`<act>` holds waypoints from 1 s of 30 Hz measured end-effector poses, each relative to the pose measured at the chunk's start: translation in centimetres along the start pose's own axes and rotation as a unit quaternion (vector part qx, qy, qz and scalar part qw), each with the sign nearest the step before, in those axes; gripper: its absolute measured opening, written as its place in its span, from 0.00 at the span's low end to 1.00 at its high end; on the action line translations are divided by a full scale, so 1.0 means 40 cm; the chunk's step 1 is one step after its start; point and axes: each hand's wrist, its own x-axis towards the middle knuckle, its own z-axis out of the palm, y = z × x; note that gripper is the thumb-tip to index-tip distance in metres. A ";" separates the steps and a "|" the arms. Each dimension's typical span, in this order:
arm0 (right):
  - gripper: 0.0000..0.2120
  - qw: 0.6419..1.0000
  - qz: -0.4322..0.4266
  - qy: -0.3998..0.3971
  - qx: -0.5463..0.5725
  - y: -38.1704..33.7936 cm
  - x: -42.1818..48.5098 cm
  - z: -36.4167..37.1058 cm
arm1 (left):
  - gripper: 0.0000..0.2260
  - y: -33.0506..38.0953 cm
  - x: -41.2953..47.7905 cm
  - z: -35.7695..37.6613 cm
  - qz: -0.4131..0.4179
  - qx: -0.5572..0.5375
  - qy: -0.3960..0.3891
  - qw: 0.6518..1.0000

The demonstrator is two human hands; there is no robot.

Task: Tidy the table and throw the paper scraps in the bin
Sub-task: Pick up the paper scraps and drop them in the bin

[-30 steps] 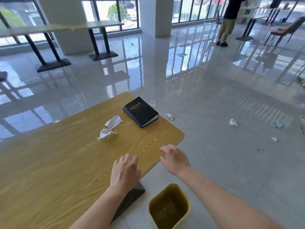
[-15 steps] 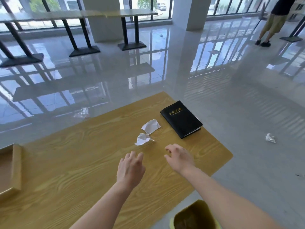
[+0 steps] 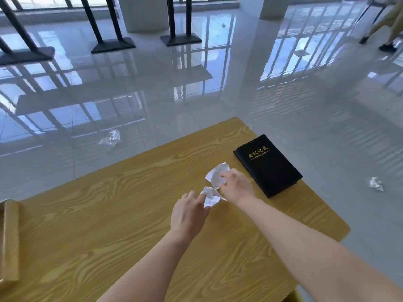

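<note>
Two crumpled white paper scraps lie on the wooden table (image 3: 109,214). My right hand (image 3: 236,186) rests its fingers on the far scrap (image 3: 214,174). My left hand (image 3: 188,212) touches the near scrap (image 3: 210,197) with its fingertips. Whether either hand has closed its grip on the paper is not clear. A black notebook (image 3: 268,165) with gold lettering lies flat near the table's right corner. Only a yellow sliver of the bin (image 3: 297,296) shows at the bottom edge, under my right forearm.
A brown box (image 3: 9,243) sits at the table's left edge. More paper scraps lie on the glossy floor, one at the left (image 3: 110,138) and one at the right (image 3: 376,183). Black table bases (image 3: 181,39) stand at the back. A person's legs (image 3: 388,25) are top right.
Both hands have moved forward over the table from its near edge and reached the two scraps. The view has shifted left and down, and the bin has slid almost out of frame.
</note>
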 end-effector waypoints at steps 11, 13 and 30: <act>0.19 0.992 -0.058 -0.069 -0.093 0.038 0.131 0.115 | 0.06 -0.042 0.056 0.060 0.035 0.056 -0.058 0.996; 0.15 0.991 -0.060 -0.044 -0.111 0.057 0.120 0.129 | 0.07 -0.045 0.048 0.055 0.039 0.061 -0.069 0.995; 0.17 0.996 -0.027 0.077 0.033 0.144 -0.096 0.080 | 0.16 -0.002 -0.025 0.021 0.038 0.080 -0.011 0.996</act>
